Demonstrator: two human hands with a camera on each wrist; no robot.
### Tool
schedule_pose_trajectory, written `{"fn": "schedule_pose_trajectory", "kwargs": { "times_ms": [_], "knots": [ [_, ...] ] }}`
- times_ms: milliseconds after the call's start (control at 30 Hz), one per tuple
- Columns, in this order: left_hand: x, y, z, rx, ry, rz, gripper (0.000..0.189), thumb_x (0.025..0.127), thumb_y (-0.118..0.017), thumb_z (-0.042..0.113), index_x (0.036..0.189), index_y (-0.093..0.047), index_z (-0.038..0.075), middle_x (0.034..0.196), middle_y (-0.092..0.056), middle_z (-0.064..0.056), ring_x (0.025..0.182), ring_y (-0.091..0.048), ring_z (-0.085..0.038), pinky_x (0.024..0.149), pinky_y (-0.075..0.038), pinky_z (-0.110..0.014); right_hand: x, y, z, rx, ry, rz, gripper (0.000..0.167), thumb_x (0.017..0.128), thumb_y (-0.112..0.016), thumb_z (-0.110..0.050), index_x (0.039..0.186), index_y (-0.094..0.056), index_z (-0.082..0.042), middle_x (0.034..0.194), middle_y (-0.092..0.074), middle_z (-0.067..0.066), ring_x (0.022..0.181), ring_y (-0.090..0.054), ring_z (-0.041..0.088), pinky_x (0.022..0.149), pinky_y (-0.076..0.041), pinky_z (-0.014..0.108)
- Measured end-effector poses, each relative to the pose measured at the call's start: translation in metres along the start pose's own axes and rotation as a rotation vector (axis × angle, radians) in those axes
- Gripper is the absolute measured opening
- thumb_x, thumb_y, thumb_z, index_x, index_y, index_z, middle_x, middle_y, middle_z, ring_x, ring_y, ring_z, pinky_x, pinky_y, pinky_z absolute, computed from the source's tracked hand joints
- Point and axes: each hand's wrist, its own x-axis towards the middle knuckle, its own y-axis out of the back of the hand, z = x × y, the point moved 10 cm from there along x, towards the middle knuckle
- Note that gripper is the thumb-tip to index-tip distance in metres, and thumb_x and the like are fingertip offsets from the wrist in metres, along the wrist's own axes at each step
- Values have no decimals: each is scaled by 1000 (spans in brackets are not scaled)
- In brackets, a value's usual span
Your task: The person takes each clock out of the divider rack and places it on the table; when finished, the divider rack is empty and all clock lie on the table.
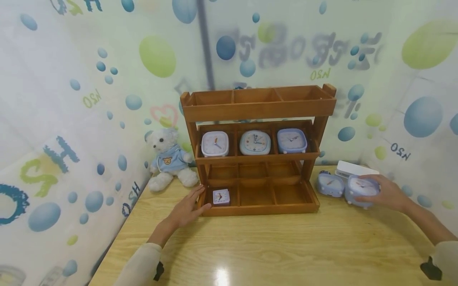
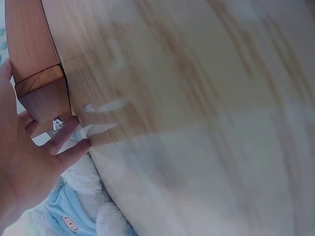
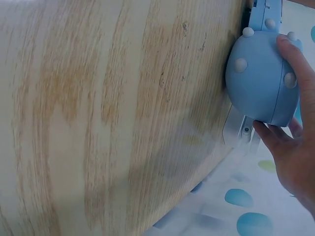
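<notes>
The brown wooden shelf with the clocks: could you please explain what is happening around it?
The person's right hand grips a rounded, light-blue clock, beside another rounded, light-blue clock on the pale wooden table. The left hand touches the lower left corner of the brown wooden shelf. Three rounded clocks stand in the row beneath its top one, one per compartment, and a small, square, pale-purple clock sits in the bottom left compartment.
</notes>
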Motion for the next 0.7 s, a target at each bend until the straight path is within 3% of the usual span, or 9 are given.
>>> {"fn": "schedule_pose_trajectory", "kwargs": {
  "times_ms": [167,333,433,600,700],
  "knots": [
    [0,0,1,-6,0,2,85,101,-59,60,163,-33,8,170,-27,-10,150,-36,-39,117,-34,-59,-2,1,1,28,8,-5,76,66,-100,-27,129,-66,-2,127,-59,28,100,-39,-11,74,-36,20],
    [-2,-1,4,-12,-9,9,83,101,-59,58,162,-34,7,170,-27,-10,149,-36,-40,117,-34,-59,-6,-1,5,27,-6,-17,79,66,-100,-27,132,-64,-2,128,-57,29,100,-34,-17,74,-37,20],
    [-3,1,5,-19,-17,25,82,101,-60,56,162,-35,6,169,-29,-13,148,-37,-42,116,-35,-61,-6,-2,3,23,-17,-19,80,66,-100,-28,132,-63,-1,128,-57,29,104,-45,-4,74,-37,21],
    [-3,3,7,-21,-37,43,82,102,-59,55,160,-36,3,167,-31,-16,147,-38,-45,113,-36,-64,-5,-3,2,16,-44,-34,82,67,-100,-28,133,-61,2,127,-55,32,105,-54,41,73,-37,24],
    [-2,2,5,-24,-18,30,83,101,-59,58,162,-35,6,169,-29,-12,148,-37,-42,115,-36,-63,-5,-3,1,24,-32,-30,82,68,-99,-27,133,-61,2,128,-55,32,106,-53,35,74,-35,22]
  ]
}}
